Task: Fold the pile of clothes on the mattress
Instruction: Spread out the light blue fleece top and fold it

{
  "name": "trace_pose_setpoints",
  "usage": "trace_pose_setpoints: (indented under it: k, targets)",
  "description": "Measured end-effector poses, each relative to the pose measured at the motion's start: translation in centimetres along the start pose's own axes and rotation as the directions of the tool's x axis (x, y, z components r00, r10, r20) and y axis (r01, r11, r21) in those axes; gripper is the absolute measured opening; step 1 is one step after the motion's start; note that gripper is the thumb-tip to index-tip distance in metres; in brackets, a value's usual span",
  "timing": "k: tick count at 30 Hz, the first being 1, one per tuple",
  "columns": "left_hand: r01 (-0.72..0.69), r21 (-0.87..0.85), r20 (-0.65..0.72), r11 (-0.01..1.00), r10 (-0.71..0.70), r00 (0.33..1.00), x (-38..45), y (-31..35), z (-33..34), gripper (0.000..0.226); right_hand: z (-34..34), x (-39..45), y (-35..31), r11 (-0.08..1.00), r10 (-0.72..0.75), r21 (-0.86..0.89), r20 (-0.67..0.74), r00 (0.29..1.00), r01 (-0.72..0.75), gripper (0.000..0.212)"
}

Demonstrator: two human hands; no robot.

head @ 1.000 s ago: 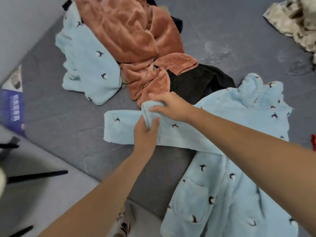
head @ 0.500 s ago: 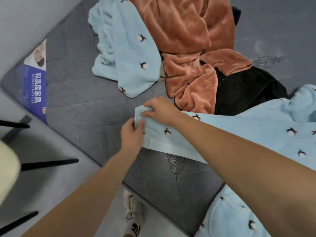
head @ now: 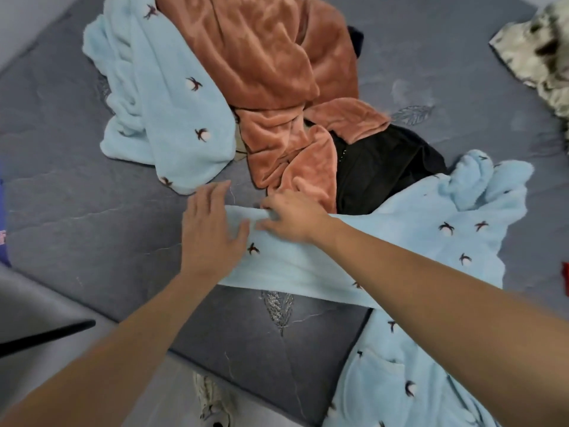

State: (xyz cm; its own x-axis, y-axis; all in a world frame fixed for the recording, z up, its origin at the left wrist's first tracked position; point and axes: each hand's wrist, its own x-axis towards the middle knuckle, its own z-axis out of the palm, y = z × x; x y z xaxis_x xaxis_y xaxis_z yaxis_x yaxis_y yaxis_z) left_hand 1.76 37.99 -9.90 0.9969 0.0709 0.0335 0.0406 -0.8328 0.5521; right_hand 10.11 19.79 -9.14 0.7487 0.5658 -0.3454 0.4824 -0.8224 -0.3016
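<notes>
Sleeve of the light-blue pyjama top lies lengthwise along the mattress's near edge, its cuff end under both hands: left hand flat with fingers spread, right hand pinching the cuff's far edge.

No legible text, brand or number. A blue label at the left edge of the mattress is cropped and blurred; its characters cannot be read.
</notes>
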Motion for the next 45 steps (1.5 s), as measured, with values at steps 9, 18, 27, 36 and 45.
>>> trace_pose_setpoints:
  k: [9, 18, 27, 36, 45]
  targets:
    - [-0.152, -0.106, 0.477, 0.983, 0.185, 0.86, 3.1, -0.8, 2.2, 0.041, -1.8, -7.4, 6.5, 0.974, 0.036, 0.224, 0.005, 0.999, -0.036, 0.026]
    - [-0.306, -0.259, 0.423, 0.916, 0.393, 0.816, 3.6, 10.3, 6.3, 0.027, -3.2, -12.8, 12.7, 0.95, 0.114, 0.293, -0.009, 0.993, -0.106, 0.022]
    - [-0.241, -0.231, 0.492, 0.943, 0.327, 0.807, 4.7, 12.8, 8.0, 0.022, -4.1, -18.8, 20.8, 0.968, 0.186, 0.156, 0.067, 0.98, -0.194, 0.023]
    - [-0.308, -0.23, 0.589, 0.923, 0.384, 0.711, 5.5, 21.4, 13.0, 0.024, -5.9, -22.5, 29.8, 0.979, 0.192, 0.03, 0.199, 0.961, -0.201, 0.029]
    - [-0.17, -0.104, 0.468, 0.98, 0.199, 0.861, 5.1, 21.1, 12.8, 0.044, -6.8, -20.9, 34.2, 0.991, 0.09, 0.1, -0.008, 0.996, -0.088, 0.025]
